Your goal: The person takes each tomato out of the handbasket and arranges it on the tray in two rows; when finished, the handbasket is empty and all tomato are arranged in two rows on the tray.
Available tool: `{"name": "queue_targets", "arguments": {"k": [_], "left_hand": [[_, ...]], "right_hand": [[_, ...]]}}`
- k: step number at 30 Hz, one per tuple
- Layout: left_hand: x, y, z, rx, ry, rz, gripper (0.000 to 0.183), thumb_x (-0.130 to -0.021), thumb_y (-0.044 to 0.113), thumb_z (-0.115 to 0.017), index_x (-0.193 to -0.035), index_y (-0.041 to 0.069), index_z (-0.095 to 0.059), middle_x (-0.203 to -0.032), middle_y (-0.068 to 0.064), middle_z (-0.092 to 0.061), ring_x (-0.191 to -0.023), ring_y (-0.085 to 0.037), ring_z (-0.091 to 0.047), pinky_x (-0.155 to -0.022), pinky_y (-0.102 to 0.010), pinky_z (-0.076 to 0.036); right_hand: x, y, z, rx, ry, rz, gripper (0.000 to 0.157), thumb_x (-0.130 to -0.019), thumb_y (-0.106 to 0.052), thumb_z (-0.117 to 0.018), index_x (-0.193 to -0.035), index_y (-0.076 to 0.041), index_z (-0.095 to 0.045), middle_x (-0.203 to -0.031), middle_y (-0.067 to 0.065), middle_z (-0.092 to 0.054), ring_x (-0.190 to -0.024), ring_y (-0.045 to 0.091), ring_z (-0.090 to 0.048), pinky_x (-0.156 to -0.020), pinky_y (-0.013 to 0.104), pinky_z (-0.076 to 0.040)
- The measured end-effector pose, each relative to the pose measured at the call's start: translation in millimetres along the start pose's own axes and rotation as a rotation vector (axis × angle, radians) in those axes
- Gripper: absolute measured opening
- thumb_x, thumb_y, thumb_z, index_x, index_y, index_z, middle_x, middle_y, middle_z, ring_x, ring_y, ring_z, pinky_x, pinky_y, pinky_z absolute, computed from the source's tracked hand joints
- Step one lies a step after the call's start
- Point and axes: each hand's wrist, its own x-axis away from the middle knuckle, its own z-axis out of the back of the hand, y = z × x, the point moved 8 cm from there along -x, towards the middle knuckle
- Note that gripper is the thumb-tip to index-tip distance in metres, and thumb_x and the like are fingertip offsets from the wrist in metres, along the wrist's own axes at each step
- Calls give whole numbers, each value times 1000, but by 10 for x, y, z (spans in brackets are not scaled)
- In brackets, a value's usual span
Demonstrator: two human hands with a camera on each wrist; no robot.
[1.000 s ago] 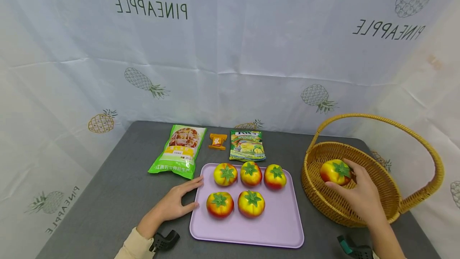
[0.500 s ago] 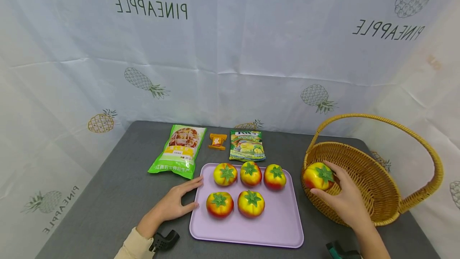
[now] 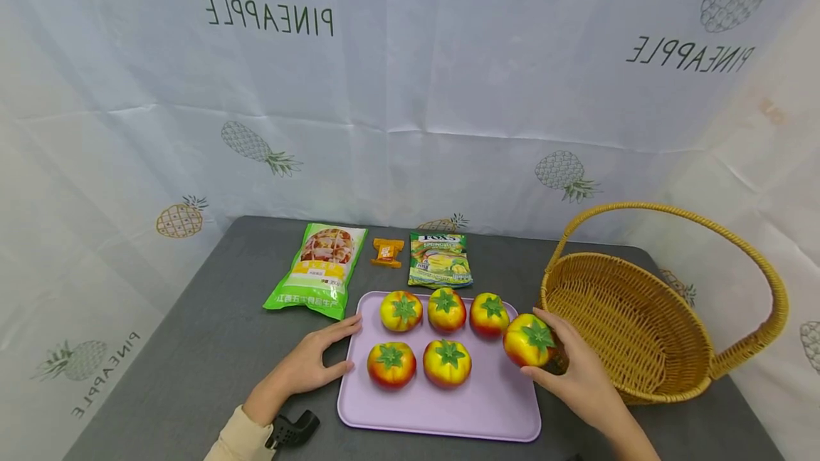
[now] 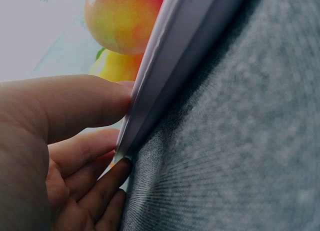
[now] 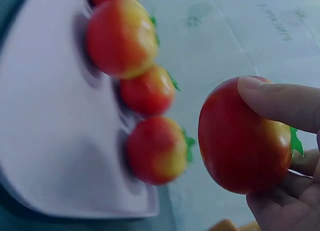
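Note:
My right hand [image 3: 579, 375] pinches a glossy red-and-yellow persimmon [image 3: 528, 340] with a green leafy top between thumb and fingers. It holds it above the right side of a lilac tray [image 3: 493, 404]. The right wrist view shows this persimmon [image 5: 242, 141] raised, with the thumb on one side and the fingers on the other. Several like persimmons sit on the tray: a back row with one persimmon [image 3: 446, 309] in its middle, and a front pair including a persimmon [image 3: 392, 365]. My left hand [image 3: 310, 361] touches the tray's left rim [image 4: 150, 76] with thumb and fingertips, its fingers fairly straight.
A wicker basket [image 3: 615, 269] with a tall arched handle stands right of the tray. Behind the tray lie a green food bag [image 3: 320, 269], a small orange packet [image 3: 387, 252] and a green FOX'S packet [image 3: 440, 260]. A pineapple-print white curtain [image 3: 397, 91] hangs behind the grey table [image 3: 211, 347].
My right hand has carried the persimmon left, out of the basket and across its rim to above the tray's right side. The left hand stays at the tray's rim.

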Motion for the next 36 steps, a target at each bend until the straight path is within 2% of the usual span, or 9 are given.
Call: {"name": "queue_targets", "arguments": {"k": [4,7,15,19,23,31,36], "left_hand": [[6,-8,-7,5,-5,13,58,-86,32,-67,-139,16,-50,-148,2,-42,-134,-23,-43,-105,-47,-40],[6,-7,-4,5,-2,13,58,-86,32,-67,-138,16,-51,-148,3,-42,-134,-23,-43,-105,-47,-40],[10,-14,-9,5,-6,13,57,-86,32,-67,-138,16,-51,-148,2,-42,-134,-24,-43,-104,-48,-40],[7,-14,-11,4,-2,8,57,-86,31,-67,-138,16,-51,-148,2,-42,-134,-24,-43,-104,-47,-40],[1,-11,-6,1,0,9,57,-86,32,-67,-138,16,-51,-148,2,-42,-134,-24,-43,-104,-47,-40],[-2,3,2,7,-3,12,57,-86,31,-67,-138,15,-51,-148,1,-43,-134,-24,-43,-104,-48,-40],[0,0,1,2,-2,12,57,-86,31,-67,-138,16,-51,-148,1,-43,-134,-24,-43,-104,-48,-40]], "right_hand": [[52,-11,-169,4,-47,-3,81,-71,-30,-82,-139,-17,-42,-134,6,-49,-107,14,-53,-84,20,-52],[90,-12,-280,5,-66,15,80,-70,-33,-82,-138,-15,-44,-133,6,-52,-108,16,-54,-86,24,-52],[138,75,-509,9,-87,78,82,-68,-31,-84,-139,-18,-46,-134,-2,-53,-116,10,-52,-96,18,-44],[142,92,-551,-2,-78,116,81,-67,-30,-84,-138,-18,-46,-131,-2,-54,-114,8,-53,-97,14,-40],[138,117,-575,-31,-86,116,80,-69,-35,-83,-138,-20,-46,-133,-2,-54,-114,7,-52,-97,10,-36],[133,105,-570,-27,-89,134,81,-69,-35,-83,-139,-20,-45,-132,-1,-54,-112,7,-52,-97,12,-38],[134,81,-570,-29,-87,157,82,-68,-34,-84,-139,-18,-45,-132,0,-54,-114,8,-52,-98,8,-33]]}}
